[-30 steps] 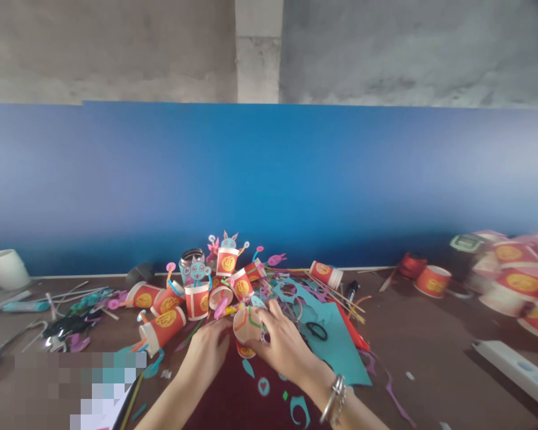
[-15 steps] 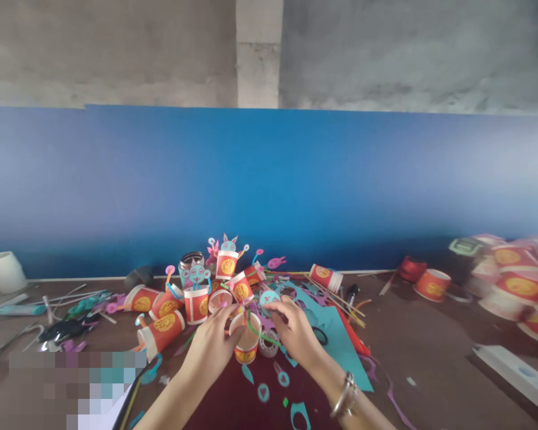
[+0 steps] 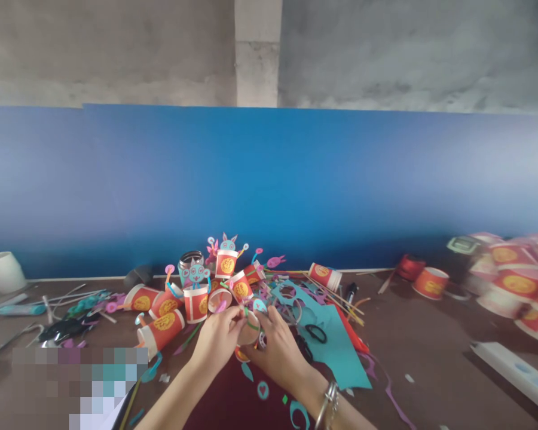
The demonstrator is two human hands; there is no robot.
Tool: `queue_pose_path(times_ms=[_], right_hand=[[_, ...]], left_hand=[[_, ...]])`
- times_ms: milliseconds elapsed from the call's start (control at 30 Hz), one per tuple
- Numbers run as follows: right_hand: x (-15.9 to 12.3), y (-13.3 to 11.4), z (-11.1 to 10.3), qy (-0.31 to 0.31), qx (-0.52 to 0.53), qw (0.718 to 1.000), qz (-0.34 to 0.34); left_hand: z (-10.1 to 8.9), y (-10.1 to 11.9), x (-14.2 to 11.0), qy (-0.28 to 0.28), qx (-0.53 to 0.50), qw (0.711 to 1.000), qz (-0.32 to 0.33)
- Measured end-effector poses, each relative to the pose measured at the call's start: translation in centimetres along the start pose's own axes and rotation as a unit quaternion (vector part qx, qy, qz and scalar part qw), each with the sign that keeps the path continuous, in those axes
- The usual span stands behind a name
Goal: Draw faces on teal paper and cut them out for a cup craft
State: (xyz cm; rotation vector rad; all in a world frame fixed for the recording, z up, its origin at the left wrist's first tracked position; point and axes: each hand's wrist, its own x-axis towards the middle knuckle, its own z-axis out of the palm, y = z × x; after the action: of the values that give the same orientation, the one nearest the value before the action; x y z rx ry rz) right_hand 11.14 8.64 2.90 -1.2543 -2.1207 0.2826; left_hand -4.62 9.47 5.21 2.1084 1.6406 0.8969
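Between my two hands is a red and white paper cup (image 3: 250, 335) with a yellow emblem, its open mouth turned toward me. My left hand (image 3: 219, 334) is closed at the cup's left rim, its fingertips pinched near a green strip. My right hand (image 3: 278, 349) curves round the cup's right side, thumb across its front. At its fingertips is a round blue paper piece (image 3: 259, 305), standing at the far rim. What the left fingertips pinch is partly hidden. Just behind stand finished-looking cups with blue paper faces, such as the face cup (image 3: 197, 303).
Blue card (image 3: 341, 346) with black scissors (image 3: 316, 333) lies at the right. Paper scraps, such as a heart disc (image 3: 262, 390), lie in front. Stacked cups (image 3: 515, 283) and a power strip (image 3: 511, 370) are far right. A white mug (image 3: 3, 272) stands far left; a blue panel (image 3: 269, 185) backs the table.
My right hand has moved left and inward, bringing the blue paper piece to the cup and closing round its side. My left hand stays at the cup's rim.
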Motion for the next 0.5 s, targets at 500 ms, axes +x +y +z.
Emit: queue_pose_path(times_ms=[500], right_hand=[[1.4,3.3,-3.2,0.003,0.179,0.982,0.059]], left_hand=[[-0.1,-0.3,-0.4,0.007,0.05,0.999,0.018]])
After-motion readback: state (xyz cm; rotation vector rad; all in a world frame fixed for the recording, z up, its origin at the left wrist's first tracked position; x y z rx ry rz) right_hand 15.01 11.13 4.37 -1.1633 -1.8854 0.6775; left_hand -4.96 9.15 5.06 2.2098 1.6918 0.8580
